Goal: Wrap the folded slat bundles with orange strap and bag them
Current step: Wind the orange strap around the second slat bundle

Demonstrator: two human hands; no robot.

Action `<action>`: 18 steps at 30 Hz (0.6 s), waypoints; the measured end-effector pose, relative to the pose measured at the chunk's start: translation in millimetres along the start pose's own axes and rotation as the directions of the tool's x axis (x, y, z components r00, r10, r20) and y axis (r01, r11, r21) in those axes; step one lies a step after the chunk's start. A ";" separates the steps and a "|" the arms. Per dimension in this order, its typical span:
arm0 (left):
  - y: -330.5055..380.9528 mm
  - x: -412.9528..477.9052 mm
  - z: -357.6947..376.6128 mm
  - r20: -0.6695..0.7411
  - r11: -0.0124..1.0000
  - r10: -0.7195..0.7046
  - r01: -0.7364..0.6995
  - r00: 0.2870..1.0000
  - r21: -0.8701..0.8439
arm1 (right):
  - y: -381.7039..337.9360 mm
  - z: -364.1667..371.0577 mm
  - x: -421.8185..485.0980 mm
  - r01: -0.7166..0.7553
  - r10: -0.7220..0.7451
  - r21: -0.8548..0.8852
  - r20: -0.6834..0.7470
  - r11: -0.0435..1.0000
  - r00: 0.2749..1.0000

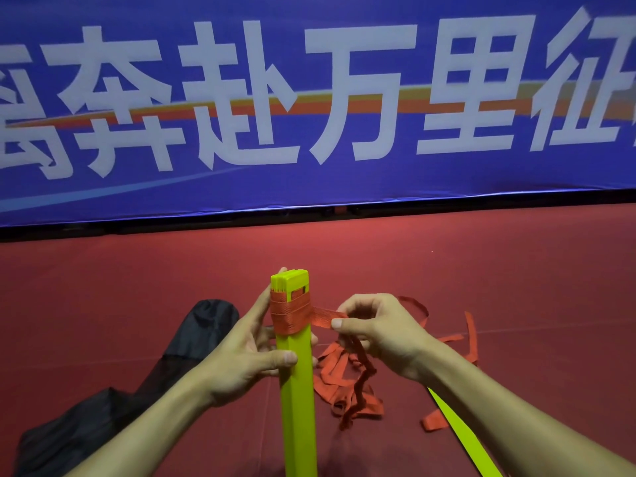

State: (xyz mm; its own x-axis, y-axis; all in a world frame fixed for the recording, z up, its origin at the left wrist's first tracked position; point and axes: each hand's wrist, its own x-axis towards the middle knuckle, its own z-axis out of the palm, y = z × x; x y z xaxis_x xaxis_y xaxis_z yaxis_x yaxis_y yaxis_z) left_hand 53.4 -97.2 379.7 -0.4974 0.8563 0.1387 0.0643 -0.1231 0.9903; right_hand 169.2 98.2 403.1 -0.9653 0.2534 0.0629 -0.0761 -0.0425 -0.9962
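Your left hand (241, 356) curls round the upright slat bundle (297, 390) at frame centre, thumb pressed on its front, while your right hand (375, 335) pinches the orange strap (290, 318) wound just below its top edge. Open red floor (516, 287) stretches beyond, with a black bag (192, 339) at lower left and a blue banner (309, 187) across the top.

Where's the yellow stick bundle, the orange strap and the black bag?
yellow slat bundle (297, 390), head view, on its bare front face below the wrap.
orange strap (289, 315), head view, on the turns wound round the bundle.
black bag (203, 332), head view, on its upper end.
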 end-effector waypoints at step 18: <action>0.9 8.6 12.5 -0.174 0.986 0.082 -0.054 0.981 0.159 | 6.4 12.5 10.3 0.106 -0.116 -0.079 -0.138 0.991 0.984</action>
State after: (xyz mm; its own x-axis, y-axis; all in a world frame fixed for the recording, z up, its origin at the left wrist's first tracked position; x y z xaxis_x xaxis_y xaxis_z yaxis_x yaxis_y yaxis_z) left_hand 60.0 -83.7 381.9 -0.6331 0.7433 0.2162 0.2282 -0.0876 0.9697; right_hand 155.6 88.5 398.2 -0.9062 0.3875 0.1693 -0.1581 0.0607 -0.9856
